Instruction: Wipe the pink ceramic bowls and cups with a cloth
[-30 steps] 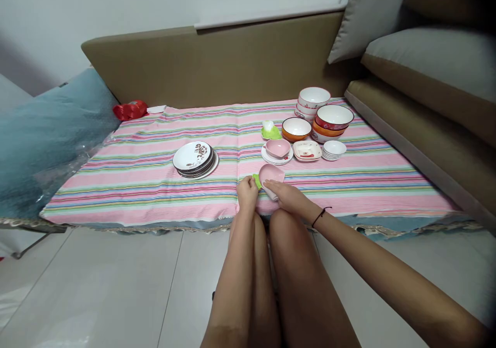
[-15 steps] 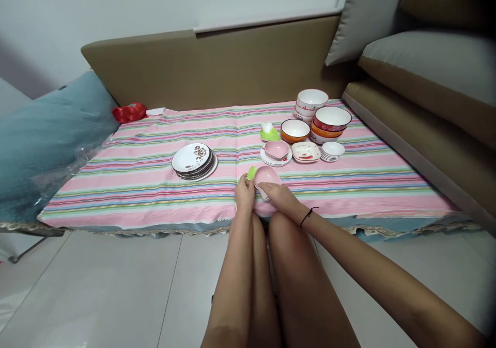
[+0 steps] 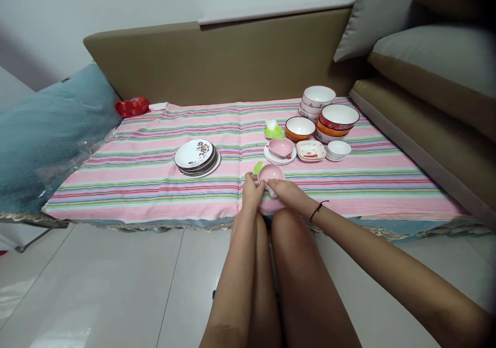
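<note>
A pink bowl (image 3: 271, 172) is held low over the near edge of the striped cloth, in front of my knees. My left hand (image 3: 251, 190) is at its left side, thumb by the rim and fingers beside a green leaf-shaped dish (image 3: 258, 167). My right hand (image 3: 289, 192) grips the bowl's near right side. Something white (image 3: 272, 193) shows below the bowl, partly hidden by my fingers. Just beyond stands a second, heart-shaped pink bowl (image 3: 281, 147) on white plates (image 3: 291, 157).
Left lies a stack of dark-rimmed plates (image 3: 194, 154). Right are square dishes (image 3: 310, 151), small white bowls (image 3: 338, 149), an orange bowl (image 3: 300, 128) and stacked bowls (image 3: 340, 116). Behind sits another green dish (image 3: 274, 131); a red bundle (image 3: 132, 107) lies far left.
The left hand has shifted from the green dish towards the pink bowl, its thumb now near the rim. The right hand stays at the bowl. The view has shifted slightly.
</note>
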`<state>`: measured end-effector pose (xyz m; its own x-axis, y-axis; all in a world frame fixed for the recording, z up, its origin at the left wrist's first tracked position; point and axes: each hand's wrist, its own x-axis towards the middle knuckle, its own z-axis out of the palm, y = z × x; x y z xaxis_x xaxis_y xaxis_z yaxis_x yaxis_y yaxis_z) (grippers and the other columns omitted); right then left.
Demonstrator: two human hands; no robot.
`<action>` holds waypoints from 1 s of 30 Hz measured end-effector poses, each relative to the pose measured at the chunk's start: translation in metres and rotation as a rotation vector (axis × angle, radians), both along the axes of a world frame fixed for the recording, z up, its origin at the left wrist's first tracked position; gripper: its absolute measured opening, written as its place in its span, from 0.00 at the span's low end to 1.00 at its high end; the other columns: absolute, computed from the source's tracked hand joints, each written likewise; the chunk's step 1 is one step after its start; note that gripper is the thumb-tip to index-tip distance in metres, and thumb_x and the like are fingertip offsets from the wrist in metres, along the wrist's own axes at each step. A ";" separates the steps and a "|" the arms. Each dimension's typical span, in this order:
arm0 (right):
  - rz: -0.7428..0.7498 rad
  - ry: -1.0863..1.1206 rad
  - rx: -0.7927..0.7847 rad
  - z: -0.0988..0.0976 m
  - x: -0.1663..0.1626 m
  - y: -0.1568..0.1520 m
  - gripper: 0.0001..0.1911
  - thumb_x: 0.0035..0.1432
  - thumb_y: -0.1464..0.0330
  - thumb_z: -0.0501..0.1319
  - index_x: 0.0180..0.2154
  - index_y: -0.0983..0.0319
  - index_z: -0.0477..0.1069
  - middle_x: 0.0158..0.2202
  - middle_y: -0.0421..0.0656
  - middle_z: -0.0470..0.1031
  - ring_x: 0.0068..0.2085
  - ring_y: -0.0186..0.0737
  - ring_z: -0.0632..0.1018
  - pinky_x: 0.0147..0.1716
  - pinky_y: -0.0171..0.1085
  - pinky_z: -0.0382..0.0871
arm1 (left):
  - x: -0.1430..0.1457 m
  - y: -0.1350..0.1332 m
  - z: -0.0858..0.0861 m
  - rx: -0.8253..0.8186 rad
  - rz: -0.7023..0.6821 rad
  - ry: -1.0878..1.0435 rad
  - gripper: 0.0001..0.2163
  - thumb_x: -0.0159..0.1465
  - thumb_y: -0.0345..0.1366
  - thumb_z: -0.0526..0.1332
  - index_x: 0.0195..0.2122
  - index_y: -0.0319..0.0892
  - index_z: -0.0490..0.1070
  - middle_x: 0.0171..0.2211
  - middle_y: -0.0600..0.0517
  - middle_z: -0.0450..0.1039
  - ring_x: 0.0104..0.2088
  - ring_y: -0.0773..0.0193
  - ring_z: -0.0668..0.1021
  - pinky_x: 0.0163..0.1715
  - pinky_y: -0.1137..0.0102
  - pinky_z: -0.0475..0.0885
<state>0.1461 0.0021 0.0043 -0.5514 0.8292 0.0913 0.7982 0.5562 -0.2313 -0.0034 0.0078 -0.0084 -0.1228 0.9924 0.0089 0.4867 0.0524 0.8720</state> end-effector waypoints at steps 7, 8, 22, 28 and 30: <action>0.003 0.115 -0.014 -0.007 -0.008 -0.010 0.21 0.64 0.77 0.50 0.57 0.65 0.65 0.57 0.49 0.73 0.54 0.40 0.76 0.50 0.37 0.71 | 0.000 0.002 -0.005 0.128 -0.052 0.115 0.21 0.60 0.23 0.53 0.55 0.33 0.68 0.54 0.38 0.72 0.54 0.55 0.74 0.57 0.62 0.66; 0.017 0.101 -0.012 -0.010 -0.005 -0.011 0.21 0.64 0.77 0.50 0.57 0.66 0.65 0.58 0.50 0.72 0.55 0.41 0.75 0.52 0.38 0.71 | 0.000 0.002 -0.005 0.129 -0.051 0.135 0.22 0.59 0.22 0.52 0.55 0.32 0.68 0.54 0.38 0.72 0.55 0.55 0.74 0.57 0.62 0.66; 0.138 -0.131 0.165 -0.011 0.007 -0.015 0.21 0.62 0.80 0.49 0.56 0.73 0.67 0.54 0.61 0.72 0.56 0.53 0.74 0.55 0.50 0.69 | 0.002 -0.003 0.002 0.072 -0.095 0.138 0.24 0.59 0.27 0.56 0.59 0.38 0.66 0.47 0.42 0.77 0.43 0.58 0.79 0.47 0.65 0.71; 0.090 0.075 0.070 0.000 0.001 -0.022 0.27 0.63 0.78 0.49 0.63 0.64 0.59 0.59 0.51 0.69 0.54 0.45 0.76 0.47 0.41 0.76 | 0.002 -0.004 0.008 0.066 0.015 0.149 0.19 0.63 0.31 0.54 0.55 0.41 0.70 0.46 0.44 0.78 0.42 0.58 0.80 0.45 0.67 0.71; 0.121 0.099 0.044 0.001 0.005 -0.023 0.27 0.62 0.80 0.49 0.61 0.63 0.62 0.60 0.50 0.69 0.57 0.44 0.73 0.52 0.42 0.73 | -0.002 -0.003 0.006 0.044 0.008 0.118 0.19 0.62 0.30 0.54 0.54 0.40 0.71 0.45 0.44 0.79 0.41 0.59 0.80 0.45 0.67 0.71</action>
<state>0.1507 -0.0206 0.0053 -0.6332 0.7515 0.1851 0.6995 0.6580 -0.2786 -0.0058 0.0048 -0.0024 -0.1259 0.9898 0.0667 0.5857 0.0198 0.8103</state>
